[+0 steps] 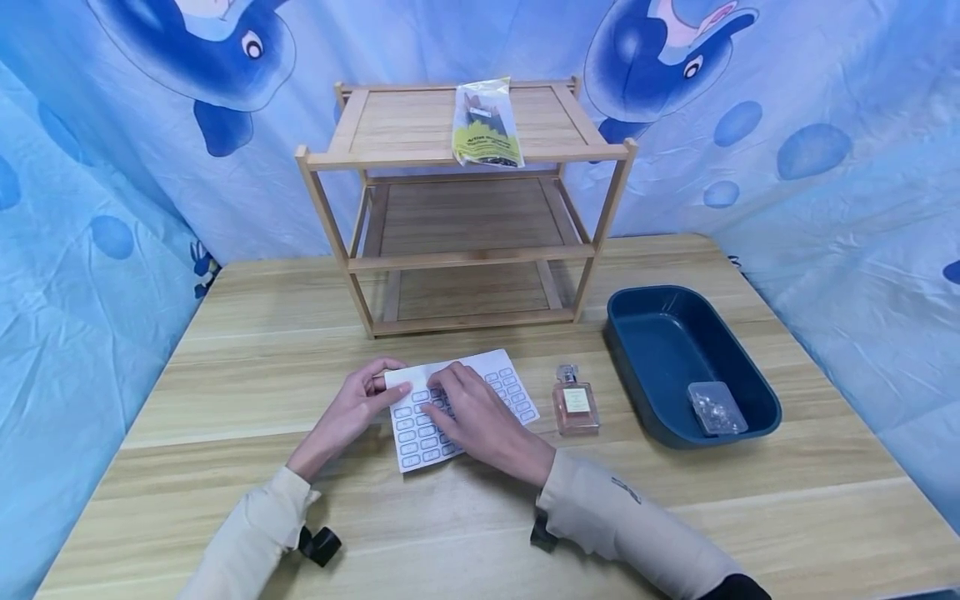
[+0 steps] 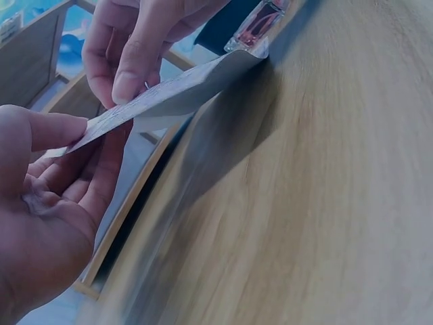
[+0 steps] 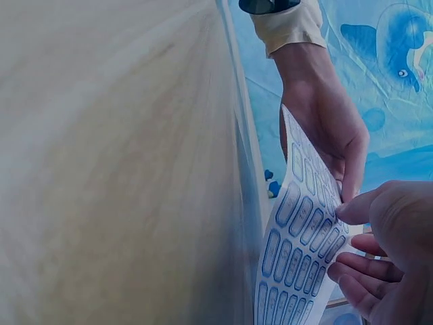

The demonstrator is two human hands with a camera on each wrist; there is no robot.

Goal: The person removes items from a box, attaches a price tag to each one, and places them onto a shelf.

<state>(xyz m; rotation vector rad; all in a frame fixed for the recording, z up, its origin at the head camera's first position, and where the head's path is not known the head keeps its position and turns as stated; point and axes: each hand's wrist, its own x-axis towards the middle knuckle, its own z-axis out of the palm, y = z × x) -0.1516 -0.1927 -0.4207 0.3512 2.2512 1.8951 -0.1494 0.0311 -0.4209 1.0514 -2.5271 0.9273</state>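
Note:
A white sheet of labels, printed with rows of blue-outlined boxes, is held tilted above the wooden table. My left hand pinches its left upper edge, thumb on the printed face and fingers behind, as the left wrist view shows. Over the middle of the sheet is my right hand, its bent fingers and thumb at the labels. In the right wrist view a gap shows between the right thumb and fingertips. Right of the sheet stands a pink glass perfume bottle with a pale label.
A dark blue basin at the right contains a small clear box. Behind the hands rises a three-tier wooden rack, with a yellow-and-clear packet on its top shelf. Blue dolphin-print curtains surround the table.

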